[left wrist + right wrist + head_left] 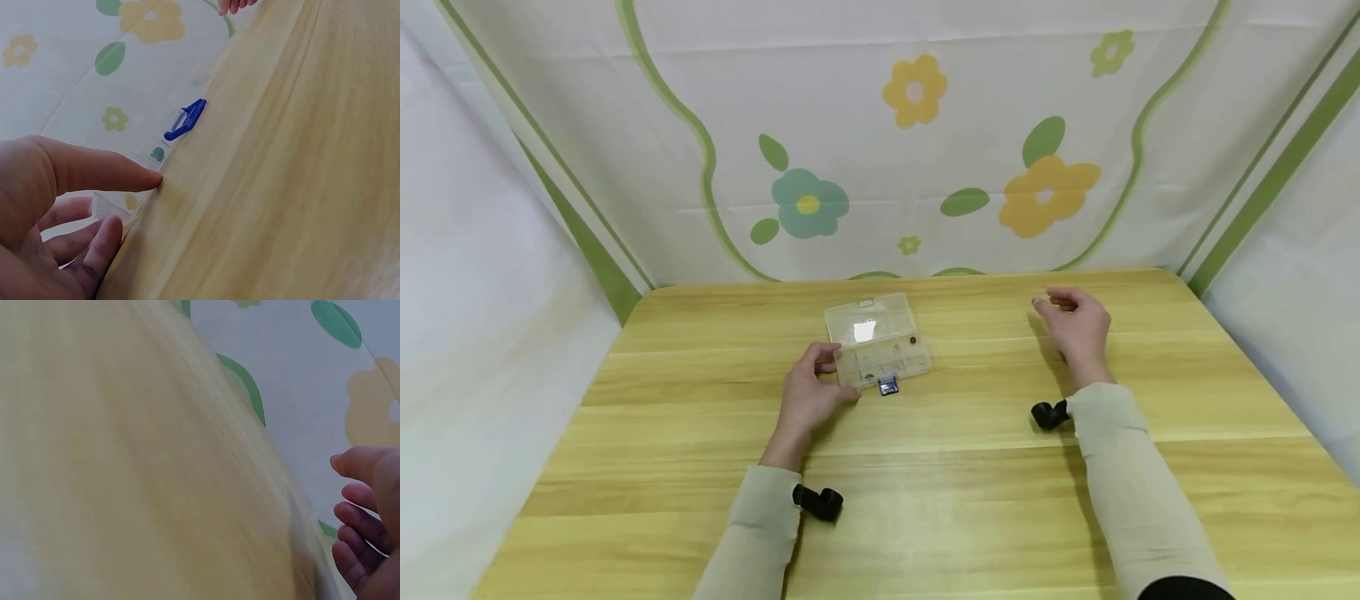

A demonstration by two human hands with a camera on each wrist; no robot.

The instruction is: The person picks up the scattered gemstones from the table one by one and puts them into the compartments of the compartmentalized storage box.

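A clear plastic compartment box (pixel 880 358) stands on the table with its lid (pixel 887 317) raised at the back. My left hand (pixel 811 387) grips the box's left end, thumb at the front corner and fingers along the side. A small blue piece (pixel 888 386) is at the box's front edge; the left wrist view shows it as a blue frame (pixel 187 119). Inside the box lie a small dark red piece (pixel 913 340) and a green piece (pixel 869 377). My right hand (pixel 1078 327) is held off to the right, fingers loosely bent, with nothing visible in it.
The wood-grain table (pixel 925 500) runs back to a white cloth (pixel 850 100) printed with flowers. White cloth also hangs at the left and right sides. A black wrist camera (pixel 820 502) sits on the left sleeve, another camera (pixel 1049 415) on the right.
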